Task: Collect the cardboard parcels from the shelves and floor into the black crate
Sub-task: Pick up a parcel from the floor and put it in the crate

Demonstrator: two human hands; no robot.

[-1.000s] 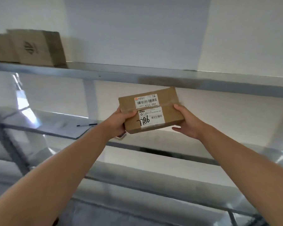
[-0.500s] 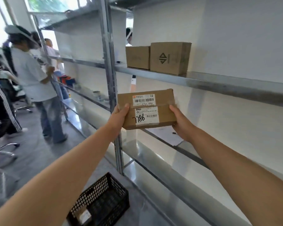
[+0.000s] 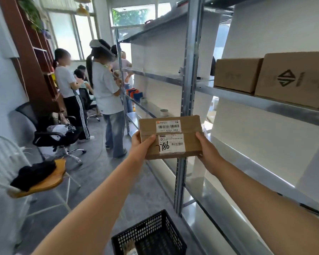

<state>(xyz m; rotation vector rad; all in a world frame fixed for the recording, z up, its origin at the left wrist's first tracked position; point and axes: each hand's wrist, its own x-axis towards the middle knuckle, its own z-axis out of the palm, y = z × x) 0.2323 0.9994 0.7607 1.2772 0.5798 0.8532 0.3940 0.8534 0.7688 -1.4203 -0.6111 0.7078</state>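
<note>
Metal shelving aisle | left grip (image 3: 143,146), right grip (image 3: 208,153) curled round ends of labelled parcel (image 3: 170,137) | black crate (image 3: 149,234) below grips awaits it | two shelf parcels (image 3: 293,80) above-right left to collect.

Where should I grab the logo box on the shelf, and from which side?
Come from the aisle, at its printed face. The logo box stands upright at the shelf edge, with the plain box close beside its left side, so fingers probably won't fit there. Hook its top edge, draw it forward, then grip both sides.
</note>
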